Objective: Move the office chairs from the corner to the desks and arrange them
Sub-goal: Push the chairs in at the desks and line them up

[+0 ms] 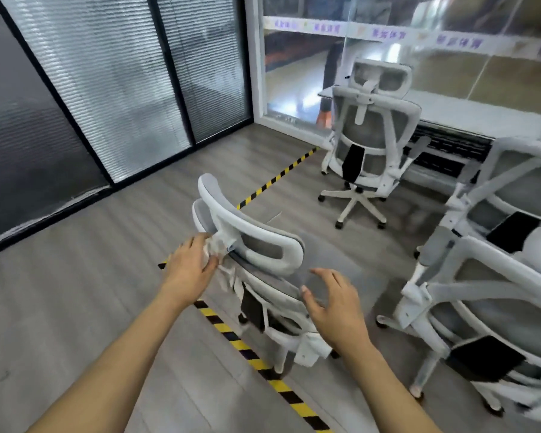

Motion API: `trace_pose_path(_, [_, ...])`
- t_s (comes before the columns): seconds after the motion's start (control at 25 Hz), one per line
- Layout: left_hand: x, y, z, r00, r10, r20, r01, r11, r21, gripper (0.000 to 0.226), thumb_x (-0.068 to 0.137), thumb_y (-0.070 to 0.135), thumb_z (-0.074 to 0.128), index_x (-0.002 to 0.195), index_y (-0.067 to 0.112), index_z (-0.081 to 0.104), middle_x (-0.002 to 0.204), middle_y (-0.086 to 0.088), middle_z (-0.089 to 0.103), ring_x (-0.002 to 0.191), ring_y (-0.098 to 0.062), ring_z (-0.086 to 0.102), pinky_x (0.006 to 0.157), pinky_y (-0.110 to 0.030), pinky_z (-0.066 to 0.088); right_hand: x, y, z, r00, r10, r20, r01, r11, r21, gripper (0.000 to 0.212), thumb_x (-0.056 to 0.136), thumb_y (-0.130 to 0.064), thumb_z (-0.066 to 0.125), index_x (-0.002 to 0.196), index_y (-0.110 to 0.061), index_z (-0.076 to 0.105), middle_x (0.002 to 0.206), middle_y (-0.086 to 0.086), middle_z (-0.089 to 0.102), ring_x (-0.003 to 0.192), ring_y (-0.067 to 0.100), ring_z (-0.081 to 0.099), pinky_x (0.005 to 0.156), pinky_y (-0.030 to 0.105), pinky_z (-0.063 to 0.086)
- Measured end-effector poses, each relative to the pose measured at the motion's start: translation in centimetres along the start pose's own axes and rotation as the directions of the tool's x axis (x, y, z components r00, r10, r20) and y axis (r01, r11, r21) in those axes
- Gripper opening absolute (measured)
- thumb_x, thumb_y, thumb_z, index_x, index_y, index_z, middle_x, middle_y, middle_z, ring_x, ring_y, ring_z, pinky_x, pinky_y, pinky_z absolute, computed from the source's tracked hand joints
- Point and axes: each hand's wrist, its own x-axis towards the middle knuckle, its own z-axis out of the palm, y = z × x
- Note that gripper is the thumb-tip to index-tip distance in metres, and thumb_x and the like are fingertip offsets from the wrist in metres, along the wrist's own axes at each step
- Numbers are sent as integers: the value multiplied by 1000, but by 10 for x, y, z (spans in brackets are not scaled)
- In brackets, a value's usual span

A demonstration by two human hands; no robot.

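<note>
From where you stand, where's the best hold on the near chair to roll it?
Probably the top of the backrest frame, from behind. The near chair has its back toward you. The left hand is already at the headrest stem, and the right hand hovers open beside the frame.

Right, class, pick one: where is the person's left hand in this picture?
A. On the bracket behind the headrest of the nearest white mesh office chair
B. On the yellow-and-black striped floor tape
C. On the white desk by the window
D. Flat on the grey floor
A: the left hand is closed on the bracket behind the headrest of the nearest white mesh office chair, while the right hand hovers open beside its backrest.
</note>
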Motion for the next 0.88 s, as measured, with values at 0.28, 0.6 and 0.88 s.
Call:
trace_pose_path(0.28, [94, -87, 3, 849, 296, 438, -329, 944, 1, 110, 69, 98, 23, 156, 30, 21, 165, 11, 10, 153, -16, 0, 123, -47, 15, -14, -79, 109, 955, 244, -169, -285, 913, -293, 52, 97, -62, 36, 128, -28, 61, 118, -6, 62, 116, 24, 54, 118, 49, 26])
trace_pose_path(0.6, [147, -79, 41, 886, 379, 267, -293, 904, -312, 80, 65, 91, 54, 124, 37, 49, 142, 16, 41, 148, -14, 16, 118, -45, 28, 45, -46, 107, 939, 283, -198, -341, 852, -398, 43, 100, -64, 35, 122, -32, 54, 117, -10, 52, 120, 19, 50, 125, 52, 7])
trace_pose_path(0.88, [264, -37, 83, 897, 358, 260, -275, 912, -305, 87, 59, 98, 48, 120, 37, 50, 146, 11, 40, 149, -17, 14, 118, -46, 27, 169, 21, 102, 936, 290, -200, -347, 858, -380, 52, 98, -70, 33, 123, -29, 52, 120, -12, 53, 126, 14, 48, 125, 48, 8])
